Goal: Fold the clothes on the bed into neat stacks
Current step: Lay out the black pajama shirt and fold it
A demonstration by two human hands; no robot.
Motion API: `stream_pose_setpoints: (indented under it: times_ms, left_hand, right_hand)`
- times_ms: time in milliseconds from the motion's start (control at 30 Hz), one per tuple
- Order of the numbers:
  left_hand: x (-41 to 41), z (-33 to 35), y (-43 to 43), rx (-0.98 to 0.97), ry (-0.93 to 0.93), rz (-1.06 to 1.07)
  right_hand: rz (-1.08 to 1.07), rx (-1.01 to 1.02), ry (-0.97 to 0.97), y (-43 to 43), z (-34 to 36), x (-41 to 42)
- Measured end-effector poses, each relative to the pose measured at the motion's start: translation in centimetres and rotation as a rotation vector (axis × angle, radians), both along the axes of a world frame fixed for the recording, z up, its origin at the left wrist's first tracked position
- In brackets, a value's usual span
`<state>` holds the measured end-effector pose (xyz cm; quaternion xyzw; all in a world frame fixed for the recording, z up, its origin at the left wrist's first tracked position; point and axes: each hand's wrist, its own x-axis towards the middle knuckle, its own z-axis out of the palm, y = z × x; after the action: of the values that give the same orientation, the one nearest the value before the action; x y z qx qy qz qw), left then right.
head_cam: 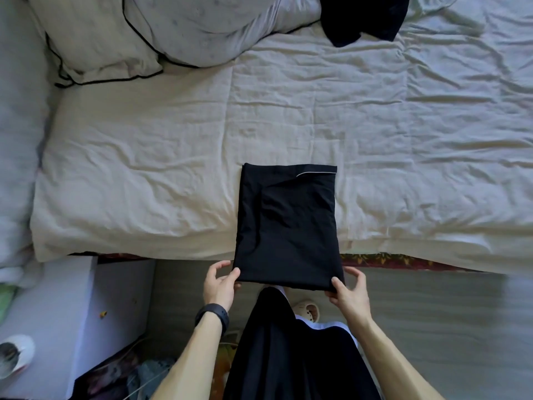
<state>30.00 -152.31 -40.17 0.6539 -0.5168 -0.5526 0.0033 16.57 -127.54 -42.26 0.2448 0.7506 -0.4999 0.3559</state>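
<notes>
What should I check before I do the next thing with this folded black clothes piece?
1. The left hand pinches the folded black garment at its near left corner: ok.
2. The right hand pinches its near right corner: ok.
3. It makes a tidy rectangle: ok.
4. It lies wholly on the bed: not ok, its near end overhangs.
5. The other black garment beside the pillows is folded: not ok, crumpled.

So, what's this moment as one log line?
left hand pinches folded black garment near corner | right hand pinches other corner | dark garment crumpled, far
</notes>
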Motion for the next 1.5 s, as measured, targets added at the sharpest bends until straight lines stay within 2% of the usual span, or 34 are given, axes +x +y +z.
stream_pose_setpoints:
  times_ms: [100, 233, 367, 400, 467, 533, 667, 767, 1000, 1200, 1333, 1500]
  left_hand:
    - [-1.4, 1.0, -1.7, 0.004, 0.049, -0.058]
    - [-6.4, 1.7, -5.7, 0.128, 0.210, -0.136]
    - [-12.2, 1.9, -10.5, 0.226, 0.291, -0.294]
    - [-13.5, 1.5, -11.7, 0.175, 0.266, -0.380]
    - [-16.0, 0.3, -13.7, -0.063, 0.102, -0.603]
    - [-18.3, -1.2, -15.1, -0.251, -0.013, -0.700]
    - [-22.5, -5.0, -15.7, -0.204, 0.016, -0.560]
    - [-24.1, -8.0, -15.2, -0.240, -0.110, -0.501]
    - [-25.5, -11.3, -15.4, -0.462, -0.261, -0.663]
    - [-26.4, -12.2, -16.0, -0.498, -0.342, -0.733]
    - [-26.9, -12.3, -16.1, -0.479, -0.402, -0.757]
    - [-27.1, -11.9, -14.9, -0.549, -0.329, -0.665]
  right_hand:
    - [0.071, -0.048, 0.061, -0.7, 1.6, -1.7]
    - [0.080, -0.144, 0.064, -2.2, 2.6, -7.0]
    - [0.311, -0.105, 0.102, -4.7, 2.7, -13.4]
    - [0.361, -0.064, 0.149, -5.5, 2.5, -14.9]
    - [0.459, 0.052, 0.266, -7.2, 1.8, -17.8]
    - [0.507, 0.136, 0.342, -9.1, 0.7, -19.9]
    - [0.445, 0.162, 0.311, -12.6, -2.7, -22.8]
    - [0.412, 0.300, 0.338, -14.3, -5.5, -23.9]
    - [0.361, 0.501, 0.402, -16.5, -9.5, -24.7]
    - [0.409, 0.643, 0.424, -17.1, -11.5, -25.3]
    - [0.404, 0.650, 0.385, -17.3, -12.1, -25.7]
    - [0.351, 0.620, 0.383, -17.6, -10.9, -25.9]
